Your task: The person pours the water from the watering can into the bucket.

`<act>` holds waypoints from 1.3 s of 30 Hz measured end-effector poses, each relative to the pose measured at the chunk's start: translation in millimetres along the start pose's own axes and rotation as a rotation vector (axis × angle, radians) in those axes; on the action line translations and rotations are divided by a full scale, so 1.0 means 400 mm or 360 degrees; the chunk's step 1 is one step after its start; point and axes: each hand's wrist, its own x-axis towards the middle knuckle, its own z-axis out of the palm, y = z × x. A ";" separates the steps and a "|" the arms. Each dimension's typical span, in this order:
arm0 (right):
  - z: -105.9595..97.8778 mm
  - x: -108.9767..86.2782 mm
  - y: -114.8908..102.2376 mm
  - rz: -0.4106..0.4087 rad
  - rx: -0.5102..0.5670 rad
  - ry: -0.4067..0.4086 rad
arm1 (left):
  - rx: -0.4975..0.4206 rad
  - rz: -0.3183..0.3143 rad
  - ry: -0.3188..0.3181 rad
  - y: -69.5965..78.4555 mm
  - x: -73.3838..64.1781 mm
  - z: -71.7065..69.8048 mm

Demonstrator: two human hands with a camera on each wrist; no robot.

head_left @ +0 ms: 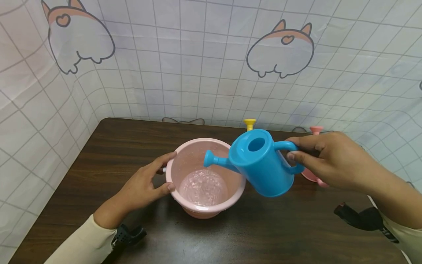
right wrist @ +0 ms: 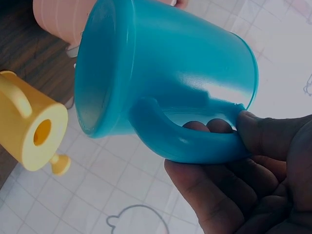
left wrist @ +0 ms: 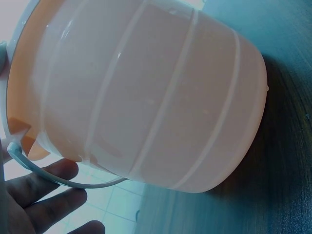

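A pink bucket [head_left: 206,208] stands on the table with rippled clear water [head_left: 203,187] in its bottom. My left hand [head_left: 140,185] holds its rim on the left, thumb and index finger on the edge; the left wrist view shows other fingers beside the thin bail handle [left wrist: 73,184]. Raised at the bucket's right, a blue watering can [head_left: 263,165] leans left, its spout over the opening. My right hand [head_left: 333,157] grips that can by its handle [right wrist: 195,144], fingers and thumb curled round it. No stream from the spout can be made out.
Behind the blue can stands a yellow watering can [right wrist: 36,122], mostly hidden in the head view. A pink watering can [head_left: 310,175] is partly covered by my right hand. The dark wooden table [head_left: 108,154] meets a grid-patterned curtain [head_left: 197,73] at the back.
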 end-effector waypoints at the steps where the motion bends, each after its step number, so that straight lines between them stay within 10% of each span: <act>1: -0.001 0.000 0.001 0.0000 -0.0005 0.0001 | 0.0000 -0.0003 0.0000 0.001 0.000 0.000; 39: -0.011 0.007 -0.004 0.0159 0.0005 -0.0096 | 0.0010 -0.0017 0.0000 0.006 0.002 0.000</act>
